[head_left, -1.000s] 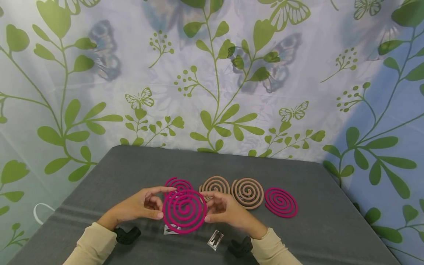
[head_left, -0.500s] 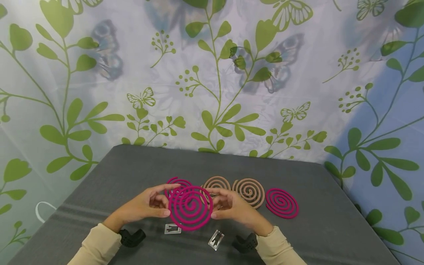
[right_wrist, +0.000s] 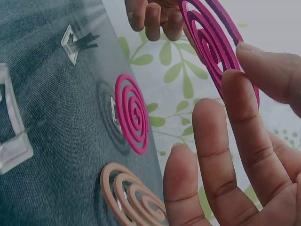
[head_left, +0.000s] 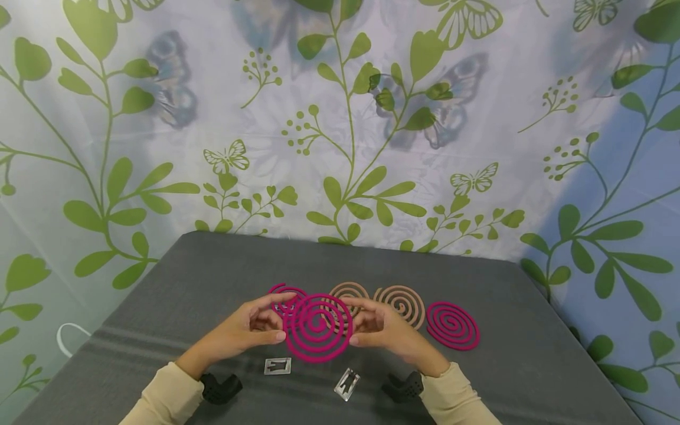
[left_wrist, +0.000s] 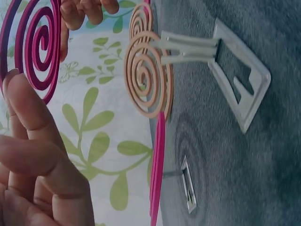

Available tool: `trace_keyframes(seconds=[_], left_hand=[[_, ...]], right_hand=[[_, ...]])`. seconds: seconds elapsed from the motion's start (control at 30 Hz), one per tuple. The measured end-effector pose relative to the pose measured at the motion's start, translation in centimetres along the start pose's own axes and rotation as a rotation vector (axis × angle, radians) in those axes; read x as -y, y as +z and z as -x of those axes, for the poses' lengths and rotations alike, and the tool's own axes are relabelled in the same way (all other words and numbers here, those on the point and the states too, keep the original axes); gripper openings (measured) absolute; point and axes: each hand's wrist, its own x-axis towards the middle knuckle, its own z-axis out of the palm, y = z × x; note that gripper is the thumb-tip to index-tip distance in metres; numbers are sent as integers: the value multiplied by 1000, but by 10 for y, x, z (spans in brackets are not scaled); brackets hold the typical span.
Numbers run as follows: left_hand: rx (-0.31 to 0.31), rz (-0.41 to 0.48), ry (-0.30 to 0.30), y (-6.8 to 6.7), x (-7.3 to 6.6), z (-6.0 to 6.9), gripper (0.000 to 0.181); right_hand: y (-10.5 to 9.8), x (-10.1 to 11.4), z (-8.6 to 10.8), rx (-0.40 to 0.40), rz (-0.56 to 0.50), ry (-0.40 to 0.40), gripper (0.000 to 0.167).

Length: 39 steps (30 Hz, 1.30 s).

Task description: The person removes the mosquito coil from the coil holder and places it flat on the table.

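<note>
A magenta mosquito coil [head_left: 319,322] is held up over the table, face toward the head camera. My left hand [head_left: 241,330] pinches its left rim between thumb and fingers. On the opposite rim, my right hand [head_left: 390,330] pinches it likewise; the right wrist view shows thumb and index fingertip on the coil [right_wrist: 217,66]. Below lie two metal coil stands, one flat-looking stand [head_left: 278,373] at left and a tilted-looking stand [head_left: 347,385] at right. Behind the held coil, another magenta coil [head_left: 281,287] is partly hidden; the right wrist view shows a metal stand [right_wrist: 114,113] under it.
Two tan coils, one partly covered coil [head_left: 347,285] and one beside it [head_left: 399,307], sit in a row at the back. A magenta coil [head_left: 452,326] ends the row at right. Grey cloth covers the table [head_left: 212,265]; a leaf-patterned curtain [head_left: 372,147] hangs behind.
Both hands have carried the magenta coil to the right and slightly upward in the head view. The left metal stand, partly covered before, now shows fully. The coils in the row stay put.
</note>
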Motion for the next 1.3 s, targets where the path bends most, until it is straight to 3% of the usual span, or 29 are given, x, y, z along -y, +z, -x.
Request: trace_keyframes(seconds=[0.27, 0.73, 1.3], left_hand=[[33, -2, -15, 13, -1, -5, 78], [-13, -84, -32, 40, -3, -17, 86], [-69, -79, -107, 70, -10, -40, 89]], right_hand=[[-8, -2, 8, -9, -19, 26, 75], [-20, -3, 25, -30, -26, 60, 76], [-44, -1, 48, -35, 13, 28, 78]])
